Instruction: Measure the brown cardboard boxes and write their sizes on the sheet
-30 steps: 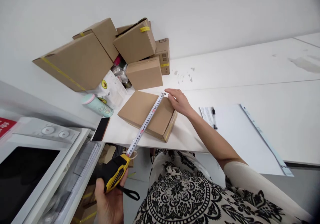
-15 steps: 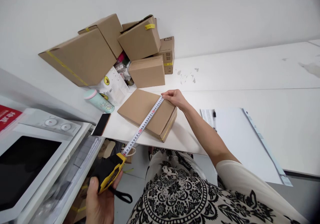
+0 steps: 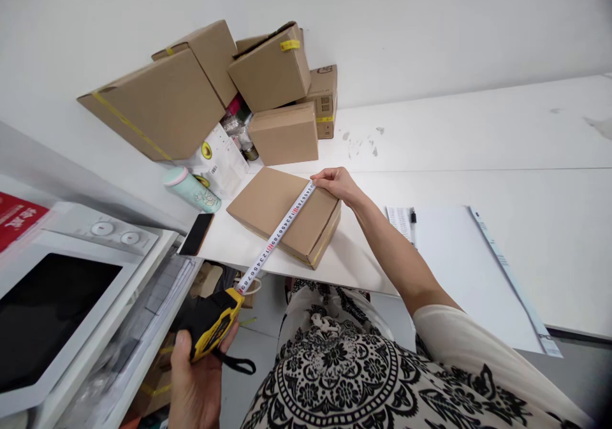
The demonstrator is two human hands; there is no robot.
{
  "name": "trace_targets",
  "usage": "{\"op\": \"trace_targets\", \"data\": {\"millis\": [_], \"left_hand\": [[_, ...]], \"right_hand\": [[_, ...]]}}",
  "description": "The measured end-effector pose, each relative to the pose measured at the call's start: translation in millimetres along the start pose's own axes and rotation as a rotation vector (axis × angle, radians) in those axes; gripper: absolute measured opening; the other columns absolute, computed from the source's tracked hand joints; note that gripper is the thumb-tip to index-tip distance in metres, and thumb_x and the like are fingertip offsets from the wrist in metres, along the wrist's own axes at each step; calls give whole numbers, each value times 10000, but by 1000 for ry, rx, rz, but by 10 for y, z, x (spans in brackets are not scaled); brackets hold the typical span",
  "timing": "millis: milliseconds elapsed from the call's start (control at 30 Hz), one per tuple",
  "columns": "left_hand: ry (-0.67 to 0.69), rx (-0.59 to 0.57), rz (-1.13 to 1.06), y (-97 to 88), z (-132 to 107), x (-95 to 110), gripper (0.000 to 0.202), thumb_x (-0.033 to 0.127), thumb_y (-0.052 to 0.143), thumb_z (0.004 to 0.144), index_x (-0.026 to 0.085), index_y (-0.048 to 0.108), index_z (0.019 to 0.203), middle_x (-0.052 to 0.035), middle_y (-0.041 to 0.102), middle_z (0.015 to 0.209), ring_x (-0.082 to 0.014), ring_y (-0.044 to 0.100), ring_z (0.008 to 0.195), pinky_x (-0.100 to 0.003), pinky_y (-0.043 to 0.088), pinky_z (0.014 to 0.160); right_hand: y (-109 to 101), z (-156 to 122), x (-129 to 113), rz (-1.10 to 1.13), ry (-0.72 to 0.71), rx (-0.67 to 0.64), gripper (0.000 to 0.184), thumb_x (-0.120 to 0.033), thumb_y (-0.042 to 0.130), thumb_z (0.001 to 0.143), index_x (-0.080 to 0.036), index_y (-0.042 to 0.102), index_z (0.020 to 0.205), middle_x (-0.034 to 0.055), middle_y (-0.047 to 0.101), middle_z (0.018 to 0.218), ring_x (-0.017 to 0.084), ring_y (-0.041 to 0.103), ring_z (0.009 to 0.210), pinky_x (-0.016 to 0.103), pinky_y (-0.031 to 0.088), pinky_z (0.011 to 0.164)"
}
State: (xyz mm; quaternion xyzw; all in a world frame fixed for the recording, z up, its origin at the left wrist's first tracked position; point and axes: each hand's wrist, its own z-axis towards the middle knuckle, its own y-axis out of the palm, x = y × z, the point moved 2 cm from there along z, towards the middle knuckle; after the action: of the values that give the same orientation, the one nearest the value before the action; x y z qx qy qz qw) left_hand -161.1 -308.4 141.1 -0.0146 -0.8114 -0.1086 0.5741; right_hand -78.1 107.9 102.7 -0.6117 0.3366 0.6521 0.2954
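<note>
A flat brown cardboard box (image 3: 268, 209) lies on the white table (image 3: 478, 148) near its front edge. A white measuring tape blade (image 3: 277, 234) runs diagonally across the box top. My right hand (image 3: 337, 183) pinches the tape's end at the box's far right corner. My left hand (image 3: 196, 378) is below the table edge, closed around the yellow and black tape measure case (image 3: 210, 324), whose black strap hangs down.
A stack of brown boxes (image 3: 210, 91) leans against the wall behind. A mint bottle (image 3: 191, 190), a white packet (image 3: 217, 161) and a black phone (image 3: 196, 233) lie at left. Papers with a pen (image 3: 449, 244) lie at right. A white device with a dark screen (image 3: 52, 308) stands at left.
My right hand went from resting with fingers spread at the box corner to pinching the tape end there. The view shifted slightly; the left hand still holds the case.
</note>
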Motion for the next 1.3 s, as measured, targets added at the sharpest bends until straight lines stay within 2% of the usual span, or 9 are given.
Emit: {"op": "trace_targets", "data": {"millis": [167,300,433,533,600,867,1067,1167,1300], "left_hand": [[42,17,-46,6,38,-13,426,532,739,771,191,757,1026,-51,787,999,-279,731,972,-385,648,863],[-46,47,-153,-10,181,-120,404,493,691,795,194,761,1056,-64,792,977,-243,741,861,-274,631,630],[-179,-164,-403,176,350,-267,469,573,618,829,244,749,1137,-95,783,1093,-295,728,1004,-452,617,879],[-236,-378,-535,445,409,-336,538,632,624,797,241,753,1145,-125,762,1171,-319,714,1026,-607,490,1056],[-252,-435,-542,623,416,-356,556,629,641,778,219,758,1135,-140,756,1185,-316,719,985,-637,457,1076],[-292,-434,-556,988,395,-374,532,607,651,796,198,753,1121,-126,772,1103,-312,721,911,-668,465,1037],[-275,-417,-546,1108,432,-430,480,598,627,819,199,767,1046,-113,785,1059,-307,732,903,-628,500,1007],[-276,-454,-530,1211,396,-435,524,624,635,812,176,769,1048,-141,777,1090,-304,732,938,-584,516,1004],[-152,-531,-557,1404,283,-320,480,613,654,829,197,774,1036,-122,777,1115,-317,708,1078,-548,533,1001]], "right_hand": [[19,-16,22,-16,-6,-16,270,-375,843,651,-163,766,799,45,765,782,171,656,712,313,523,726],[-46,-155,-63,9,-109,12,475,-600,728,807,-197,762,1057,65,788,1051,197,703,925,324,541,862],[-242,-326,-89,82,-119,70,734,-798,439,906,-220,676,1291,108,768,1185,229,715,1056,365,551,936],[-374,-451,-1,34,-91,127,749,-810,464,889,-205,684,1273,131,763,1205,252,705,1118,403,535,996],[-423,-535,95,-9,-67,148,735,-800,498,881,-198,692,1254,138,756,1223,257,695,1145,425,516,1029],[-427,-809,292,-48,-31,157,690,-776,488,901,-234,687,1279,123,732,1259,286,672,1196,500,469,1092],[-215,-949,256,-267,-251,80,720,-755,531,893,-343,514,1482,80,424,1618,311,385,1493,535,350,1204],[-119,-911,302,-303,-286,-1,683,-719,572,890,-331,541,1451,97,470,1562,313,422,1447,531,365,1192],[-154,-746,316,-253,-221,54,626,-673,581,899,-307,561,1407,91,554,1455,286,515,1319,514,406,1156]]}}
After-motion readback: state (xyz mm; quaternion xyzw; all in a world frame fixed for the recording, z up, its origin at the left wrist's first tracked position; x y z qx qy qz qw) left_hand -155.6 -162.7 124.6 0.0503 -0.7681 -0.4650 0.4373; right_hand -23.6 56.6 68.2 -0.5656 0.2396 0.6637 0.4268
